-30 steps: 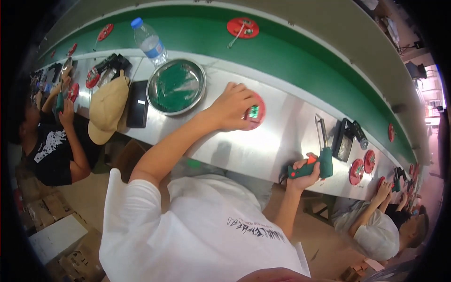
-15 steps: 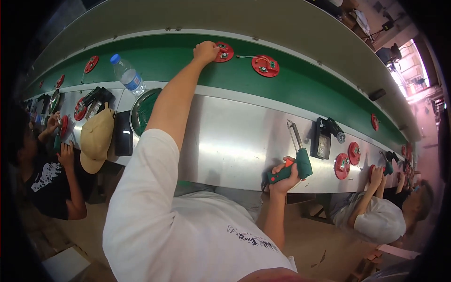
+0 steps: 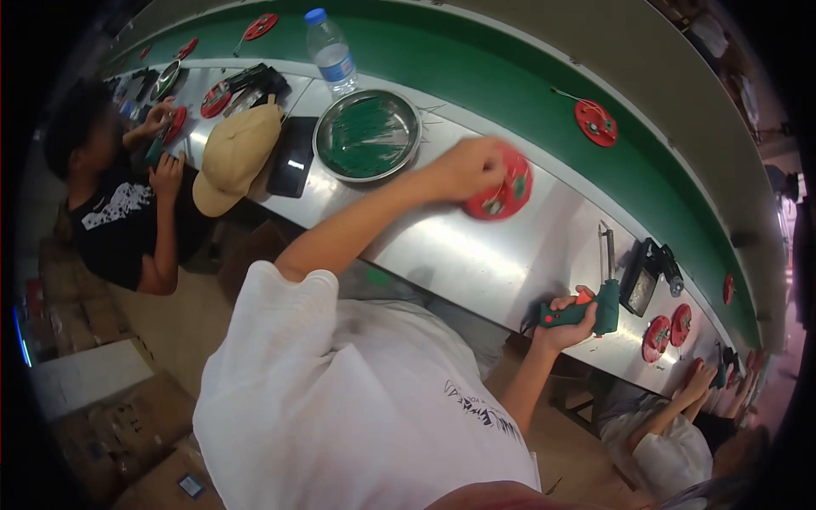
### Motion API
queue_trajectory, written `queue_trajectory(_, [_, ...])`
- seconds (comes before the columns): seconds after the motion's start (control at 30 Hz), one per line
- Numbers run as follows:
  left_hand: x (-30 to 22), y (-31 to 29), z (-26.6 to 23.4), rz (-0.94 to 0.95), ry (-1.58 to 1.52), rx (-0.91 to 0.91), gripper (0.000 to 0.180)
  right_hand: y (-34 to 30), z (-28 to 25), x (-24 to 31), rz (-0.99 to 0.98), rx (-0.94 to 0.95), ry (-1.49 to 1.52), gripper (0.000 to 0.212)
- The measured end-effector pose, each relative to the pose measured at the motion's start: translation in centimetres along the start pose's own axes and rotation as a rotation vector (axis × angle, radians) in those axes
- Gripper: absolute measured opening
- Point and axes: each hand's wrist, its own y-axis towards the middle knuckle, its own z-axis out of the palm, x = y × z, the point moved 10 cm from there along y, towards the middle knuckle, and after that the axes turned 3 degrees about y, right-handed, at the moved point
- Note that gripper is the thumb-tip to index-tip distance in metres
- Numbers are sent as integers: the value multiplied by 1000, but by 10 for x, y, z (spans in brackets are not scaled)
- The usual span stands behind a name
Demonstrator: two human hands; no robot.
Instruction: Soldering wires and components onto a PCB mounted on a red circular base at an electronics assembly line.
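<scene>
Over the metal bench my left hand (image 3: 470,168) is closed on the left edge of a round red disc (image 3: 517,189), which carries a small green circuit board and is blurred by motion. My fingertips hide part of the disc. To the right, my right hand (image 3: 571,330) wraps round the grip of a green soldering gun (image 3: 605,308) with a red trigger, its thin metal tip pointing up and away from me. Left of the disc is a round metal bowl (image 3: 415,153) of thin green wires, some poking past its rim.
A green belt (image 3: 527,76) runs behind the bench, carrying another red disc (image 3: 596,124) with wires. A water bottle (image 3: 331,55), dark tray (image 3: 293,157) and tan cap (image 3: 236,157) lie left. Right are a black box (image 3: 641,279) and two red discs (image 3: 656,338). Co-workers sit both sides.
My left hand has brought the red disc off the green belt toward me, over the metal bench. The view has swung left. My right hand still grips the soldering gun.
</scene>
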Motion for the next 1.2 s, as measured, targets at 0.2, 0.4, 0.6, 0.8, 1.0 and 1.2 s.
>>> queue_trajectory(0.2, [-22, -72, -33, 139, 591, -190, 14, 0, 8, -4, 38, 7, -61, 39])
queue_trajectory(0.4, [21, -82, -130, -207, 864, -418, 9, -3, 11, 0, 15, 14, -86, 39])
queue_trajectory(0.6, [89, -90, -163, -412, 1010, -280, 10, -3, 11, -1, 12, 8, -74, 38])
queue_trajectory(0.8, [68, -87, -168, -247, 739, -335, 10, -1, 10, -2, 9, 25, -81, 39])
queue_trajectory(1.0, [65, -98, -181, -347, 423, -432, 12, 1, 11, -3, -2, 53, -95, 37])
queue_trajectory(1.2, [57, -99, -159, -439, 163, -397, 13, -2, 5, 1, -28, 31, -123, 38])
